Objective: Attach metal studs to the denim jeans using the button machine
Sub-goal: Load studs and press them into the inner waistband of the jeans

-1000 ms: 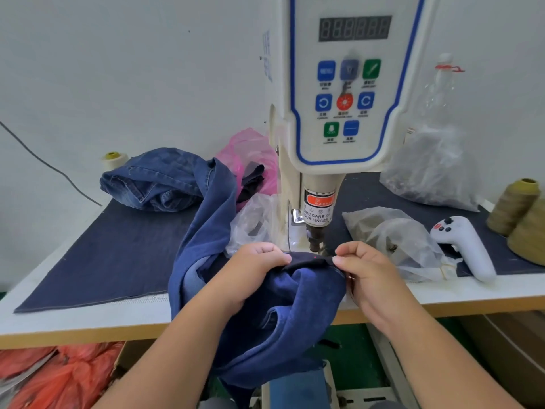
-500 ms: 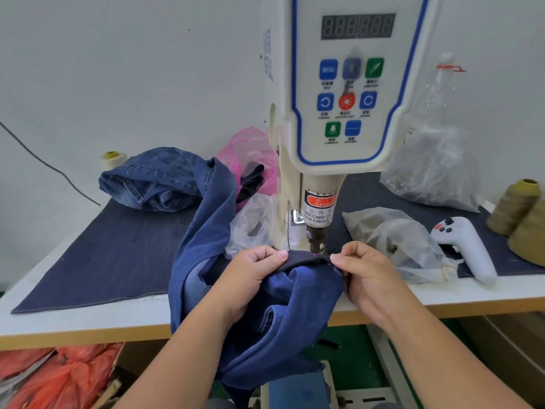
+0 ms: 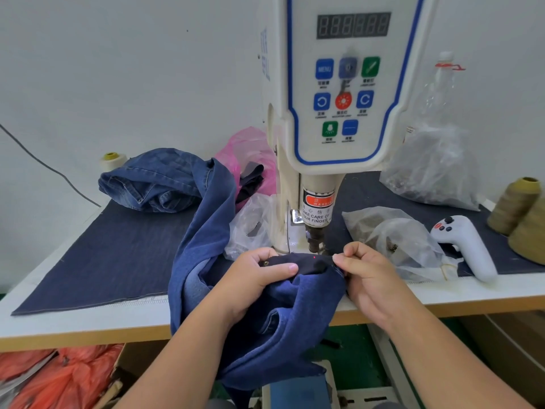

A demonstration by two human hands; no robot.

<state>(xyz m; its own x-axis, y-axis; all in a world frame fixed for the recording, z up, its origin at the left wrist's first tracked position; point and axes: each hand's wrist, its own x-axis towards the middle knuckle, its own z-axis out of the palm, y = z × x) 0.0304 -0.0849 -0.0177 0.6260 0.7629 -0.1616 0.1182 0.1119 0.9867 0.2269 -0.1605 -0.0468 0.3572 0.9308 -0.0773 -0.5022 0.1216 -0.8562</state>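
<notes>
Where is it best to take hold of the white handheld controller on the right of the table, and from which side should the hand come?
Probably by the long, bare handle of the controller, which slants toward the table's front edge. Come from the front right with the right hand; a clear plastic bag crowds its left side. Leave the button end, pointing back left, free.

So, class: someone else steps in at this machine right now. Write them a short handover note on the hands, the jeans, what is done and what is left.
Left hand: grips the jeans just left of the machine head.
Right hand: pinches the same dark edge on the right, stretching it under the head.
Done: one stud sits in the edge by the left thumb; a red dot marks the next spot.
Left: press that stud, then any others. A second pair of jeans lies behind on the table.
</notes>
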